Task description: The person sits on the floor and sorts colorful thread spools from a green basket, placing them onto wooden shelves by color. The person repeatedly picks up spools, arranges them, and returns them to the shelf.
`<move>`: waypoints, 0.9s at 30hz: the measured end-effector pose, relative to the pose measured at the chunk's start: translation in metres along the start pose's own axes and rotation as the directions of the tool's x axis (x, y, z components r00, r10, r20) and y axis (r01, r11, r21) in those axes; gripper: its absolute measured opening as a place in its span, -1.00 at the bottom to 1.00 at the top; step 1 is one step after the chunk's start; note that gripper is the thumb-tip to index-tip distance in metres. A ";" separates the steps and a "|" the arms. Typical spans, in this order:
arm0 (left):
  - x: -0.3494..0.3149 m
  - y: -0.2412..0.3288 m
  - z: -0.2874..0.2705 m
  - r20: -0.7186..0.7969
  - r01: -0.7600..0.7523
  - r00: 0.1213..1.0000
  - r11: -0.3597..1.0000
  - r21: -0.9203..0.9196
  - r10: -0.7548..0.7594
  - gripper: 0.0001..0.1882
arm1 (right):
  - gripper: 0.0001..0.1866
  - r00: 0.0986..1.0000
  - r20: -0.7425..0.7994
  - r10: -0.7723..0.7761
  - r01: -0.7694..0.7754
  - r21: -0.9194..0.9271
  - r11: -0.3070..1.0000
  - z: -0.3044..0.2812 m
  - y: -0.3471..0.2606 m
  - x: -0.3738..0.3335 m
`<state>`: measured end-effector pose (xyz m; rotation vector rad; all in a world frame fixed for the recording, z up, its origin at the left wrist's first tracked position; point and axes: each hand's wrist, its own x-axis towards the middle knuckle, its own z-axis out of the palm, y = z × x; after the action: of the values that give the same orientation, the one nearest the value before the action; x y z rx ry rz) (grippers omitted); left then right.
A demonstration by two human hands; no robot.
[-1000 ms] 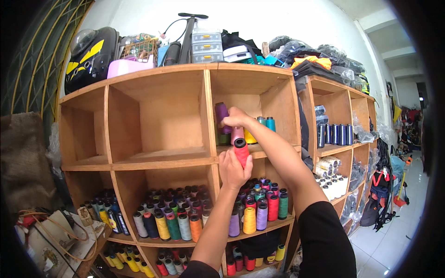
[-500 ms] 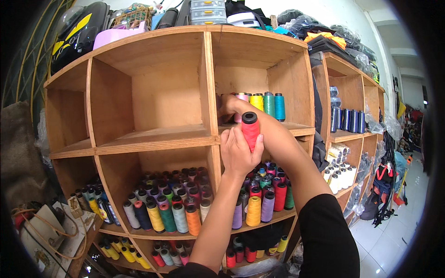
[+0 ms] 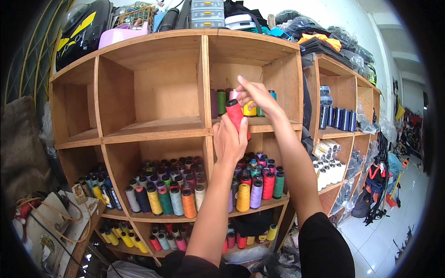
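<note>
Watching remotely, I see a purple spool [image 3: 213,103] and a green spool [image 3: 221,102] standing in the upper cubby [image 3: 283,88]. My left hand [image 3: 228,142] has its grip closed around a red spool [image 3: 235,115], tilted in front of the cubby's edge. A pink spool [image 3: 234,94] stands behind it (whether my right hand [image 3: 262,98] touches it, I cannot tell). That hand's grip is open before a yellow spool [image 3: 250,109]; farther right stand navy spools [image 3: 337,118].

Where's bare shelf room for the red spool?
The top middle cubby, between two dividers, looks bare; so does the top left cubby beside it. Crowded: the row below, packed with spools, and the top right cubby, behind the right hand.
</note>
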<state>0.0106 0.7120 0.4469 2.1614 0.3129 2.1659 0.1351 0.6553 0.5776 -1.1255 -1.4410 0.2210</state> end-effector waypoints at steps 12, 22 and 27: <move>0.008 0.008 -0.019 0.215 0.068 0.975 0.998 -0.015 -0.063 -0.41 | -0.60 0.937 0.349 -0.025 0.229 -0.558 0.797 -0.012 0.006 -0.030; -0.003 -0.005 -0.019 0.212 -0.080 0.976 0.990 0.115 0.054 -0.41 | -0.56 0.967 -0.243 -0.080 -0.061 -0.522 0.851 -0.002 -0.042 0.010; -0.006 -0.011 -0.010 0.159 -0.108 0.983 0.990 0.091 0.093 -0.54 | -0.62 0.979 -0.199 -0.042 -0.110 -0.695 0.711 0.015 -0.010 0.063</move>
<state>-0.0002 0.7201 0.4387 2.4333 0.3143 2.0562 0.1299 0.7028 0.6228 -1.7404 -1.3440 -0.4645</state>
